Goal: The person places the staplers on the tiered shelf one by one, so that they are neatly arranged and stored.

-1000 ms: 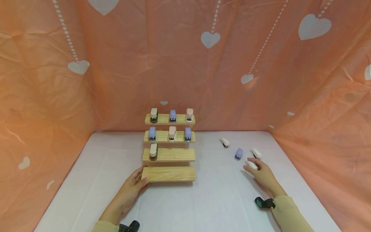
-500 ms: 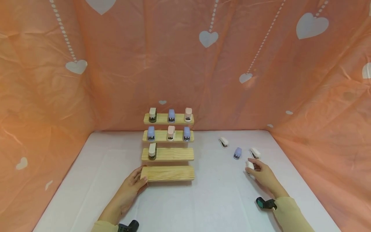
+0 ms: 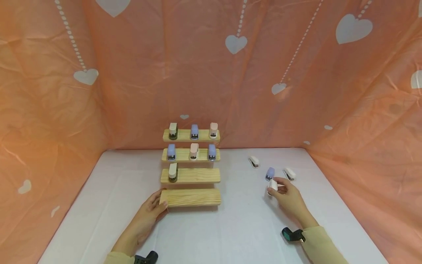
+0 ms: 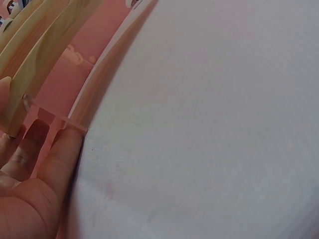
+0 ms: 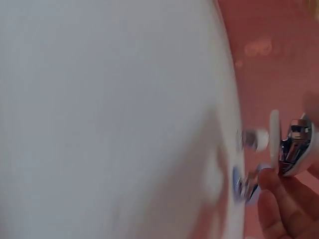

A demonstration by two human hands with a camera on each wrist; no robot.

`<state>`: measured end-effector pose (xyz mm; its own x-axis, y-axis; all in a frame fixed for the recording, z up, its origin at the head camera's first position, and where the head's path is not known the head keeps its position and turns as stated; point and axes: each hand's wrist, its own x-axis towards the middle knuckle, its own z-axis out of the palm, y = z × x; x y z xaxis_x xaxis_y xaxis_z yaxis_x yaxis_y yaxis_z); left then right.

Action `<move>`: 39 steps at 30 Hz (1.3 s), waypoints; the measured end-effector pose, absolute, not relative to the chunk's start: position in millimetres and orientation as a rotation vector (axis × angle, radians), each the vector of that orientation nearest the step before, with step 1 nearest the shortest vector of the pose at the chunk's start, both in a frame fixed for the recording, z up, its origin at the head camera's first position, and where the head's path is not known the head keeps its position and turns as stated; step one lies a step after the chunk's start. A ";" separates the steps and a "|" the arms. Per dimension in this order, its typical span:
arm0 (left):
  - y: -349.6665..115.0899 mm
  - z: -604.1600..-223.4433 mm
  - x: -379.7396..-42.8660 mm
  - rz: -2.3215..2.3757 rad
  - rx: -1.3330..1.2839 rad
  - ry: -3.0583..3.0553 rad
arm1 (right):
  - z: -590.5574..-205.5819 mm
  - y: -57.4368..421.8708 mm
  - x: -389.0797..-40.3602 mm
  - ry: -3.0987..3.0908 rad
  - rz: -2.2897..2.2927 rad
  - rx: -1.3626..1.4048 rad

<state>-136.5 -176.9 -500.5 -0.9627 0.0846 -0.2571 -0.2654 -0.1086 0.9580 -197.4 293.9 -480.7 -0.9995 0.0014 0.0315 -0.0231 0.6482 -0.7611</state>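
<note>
A tiered wooden display rack (image 3: 194,198) stands left of centre, its plank shelves joined by a clear support (image 4: 55,114) seen in the left wrist view. My left hand (image 3: 145,218) grips the left end of the lowest shelf, thumb on its front and fingers behind. At the right, my right hand (image 3: 291,201) pinches a white mini stapler (image 3: 273,185) between thumb and fingers. Seen in the right wrist view, the held stapler (image 5: 296,144) shows its metal inside, above the white tabletop. Just behind it in the head view lies a purple mini stapler (image 3: 270,173).
Two other white staplers lie on the table: one farther back (image 3: 254,161), one (image 3: 289,174) behind the right hand. The top two shelves bear cream, purple and pink staplers; the third shelf (image 3: 197,176) has one cream stapler (image 3: 173,172) at its left. An orange curtain (image 3: 197,73) surrounds the table.
The right hand has picked up the white stapler and carried it left, in front of the purple one. My left hand keeps its place on the rack.
</note>
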 end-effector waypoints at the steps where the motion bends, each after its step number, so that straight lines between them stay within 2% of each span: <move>1: -176.8 -500.4 -136.3 2.171 -0.205 1.919 | -479.5 289.0 -197.1 -2.808 1.298 0.039; 27: -176.6 -500.7 -134.3 2.183 -0.192 1.930 | -447.4 127.3 -201.2 -2.417 1.485 0.673; 39: -175.3 -502.1 -134.0 2.212 -0.182 1.921 | -445.5 75.5 -209.2 -2.431 1.521 0.699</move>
<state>-134.0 -175.3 -502.1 -0.9712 0.0741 -0.2264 -0.2346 -0.1312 0.9632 -209.2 75.5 -445.5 -0.8707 -0.2891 0.3979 -0.4843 0.3624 -0.7963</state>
